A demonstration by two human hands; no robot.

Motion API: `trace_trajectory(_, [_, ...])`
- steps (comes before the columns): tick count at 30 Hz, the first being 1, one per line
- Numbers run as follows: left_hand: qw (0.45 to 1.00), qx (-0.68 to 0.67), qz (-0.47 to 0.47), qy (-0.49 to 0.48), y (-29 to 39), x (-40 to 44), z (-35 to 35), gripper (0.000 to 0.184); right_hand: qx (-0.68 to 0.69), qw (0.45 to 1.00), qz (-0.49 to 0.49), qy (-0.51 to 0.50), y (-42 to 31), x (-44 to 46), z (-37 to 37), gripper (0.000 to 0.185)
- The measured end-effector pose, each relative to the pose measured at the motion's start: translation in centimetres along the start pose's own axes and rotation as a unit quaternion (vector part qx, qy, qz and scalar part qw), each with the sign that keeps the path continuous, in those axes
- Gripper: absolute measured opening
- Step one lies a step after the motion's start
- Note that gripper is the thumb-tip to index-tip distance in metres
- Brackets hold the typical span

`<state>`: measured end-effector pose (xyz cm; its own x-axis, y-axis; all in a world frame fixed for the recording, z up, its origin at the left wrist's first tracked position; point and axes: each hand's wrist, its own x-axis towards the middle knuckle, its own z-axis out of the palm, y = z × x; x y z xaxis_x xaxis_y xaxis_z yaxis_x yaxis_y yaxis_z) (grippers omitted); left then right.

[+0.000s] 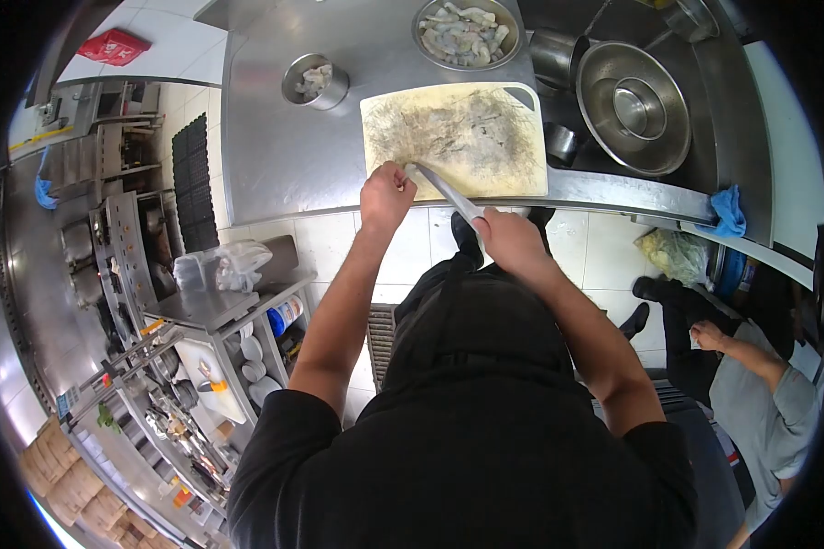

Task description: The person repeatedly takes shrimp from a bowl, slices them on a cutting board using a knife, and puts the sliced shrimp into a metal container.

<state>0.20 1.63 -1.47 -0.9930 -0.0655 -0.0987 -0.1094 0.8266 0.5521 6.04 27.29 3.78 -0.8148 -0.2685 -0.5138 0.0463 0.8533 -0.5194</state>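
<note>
Pale food (411,170) was pinched in the nearly closed left hand (388,195) over the cutting board (494,178), the right hand (510,242) curled around a knife (449,193), and a big bowl (506,57) past both.

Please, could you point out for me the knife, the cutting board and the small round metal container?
Knife (448,193): head view, on the middle of the blade.
Cutting board (524,179): head view, on its bare lower right part.
Small round metal container (338,91): head view, on its wall.
</note>
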Motion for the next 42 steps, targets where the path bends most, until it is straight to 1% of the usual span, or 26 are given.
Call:
trace_trajectory(4, [1.0, -0.009, -0.027, -0.003, 0.2, -0.4, 0.4, 0.016, 0.0, 1.0, -0.005, 0.002, -0.1, 0.0, 0.8, 0.038])
trace_trajectory(10, [0.997, -0.058, -0.055, -0.001, 0.4, -0.6, 0.8, 0.016, -0.024, 0.999, -0.022, 0.008, 0.5, 0.6, 1.7, 0.037])
trace_trajectory(19, [0.998, -0.043, -0.043, -0.005, -0.2, -0.5, 0.5, 0.014, -0.054, 0.998, -0.017, 0.019, 1.7, 1.3, 1.9, 0.039])
trace_trajectory(26, [0.999, -0.017, -0.008, 0.034, -0.4, -0.9, -1.1, 0.014, -0.046, 0.999, 0.009, 0.01, 1.5, 1.4, 1.8, 0.039])
trace_trajectory(30, [0.998, -0.01, 0.009, 0.067, -0.3, 0.1, -4.2, 0.013, -0.031, 0.998, 0.029, 0.054, 3.0, 2.0, 1.0, 0.037])
trace_trajectory(32, [0.995, 0.015, 0.018, 0.095, -1.2, 2.1, -6.5, 0.011, -0.027, 0.996, 0.033, 0.076, 4.2, 2.3, 0.1, 0.036])
trace_trajectory(33, [0.991, 0.04, 0.01, 0.13, -3.1, 4.2, -7.0, 0.01, -0.033, 0.994, 0.029, 0.101, 5.2, 2.7, 0.2, 0.035])
trace_trajectory(35, [0.974, 0.061, 0.03, 0.214, -1.1, 7.3, -11.0, 0.008, -0.032, 0.992, 0.042, 0.117, 6.1, 2.2, -1.0, 0.035])
trace_trajectory(37, [0.967, 0.092, 0.046, 0.235, -1.4, 11.8, -13.9, 0.011, -0.031, 0.99, 0.049, 0.129, 6.2, 1.8, -2.1, 0.036])
trace_trajectory(40, [0.973, 0.084, 0.029, 0.213, -2.7, 17.2, -14.8, 0.02, -0.025, 0.989, 0.05, 0.138, 6.1, 0.9, -2.6, 0.036])
trace_trajectory(42, [0.975, 0.135, 0.014, 0.176, -5.7, 20.0, -13.1, 0.021, -0.021, 0.989, 0.048, 0.138, 6.5, 0.4, -1.5, 0.036])
